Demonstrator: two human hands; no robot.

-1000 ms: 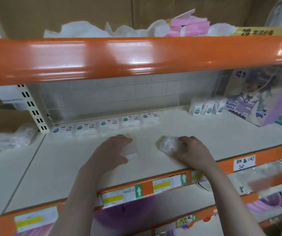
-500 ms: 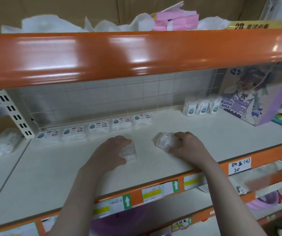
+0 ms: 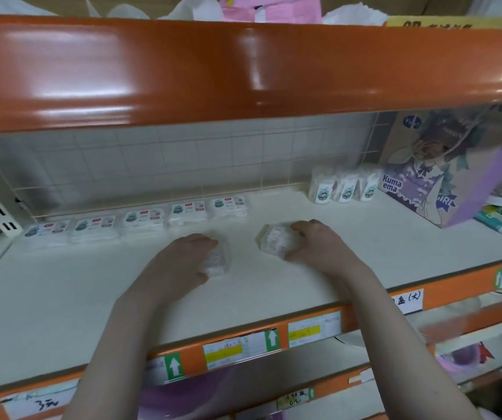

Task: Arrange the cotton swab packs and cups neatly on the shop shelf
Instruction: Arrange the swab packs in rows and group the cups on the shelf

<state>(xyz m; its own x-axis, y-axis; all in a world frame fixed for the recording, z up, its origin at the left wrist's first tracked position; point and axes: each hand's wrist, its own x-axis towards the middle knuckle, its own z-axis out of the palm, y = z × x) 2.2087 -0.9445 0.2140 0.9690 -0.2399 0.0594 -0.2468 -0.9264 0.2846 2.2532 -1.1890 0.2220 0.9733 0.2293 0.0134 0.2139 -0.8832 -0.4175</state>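
On the cream shop shelf [image 3: 274, 292], left hand [image 3: 180, 262] and right hand [image 3: 319, 244], fingers each grasping a small clear-wrapped cotton swab pack [image 3: 274, 239].

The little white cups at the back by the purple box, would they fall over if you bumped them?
Probably, yes. The three cups stand upright, taller than wide and narrowing toward the base, so a sideways nudge could tip them. They look small and plastic-wrapped, so likely light and a bit slippery. Standing close together beside the purple box, one falling might knock its neighbours.
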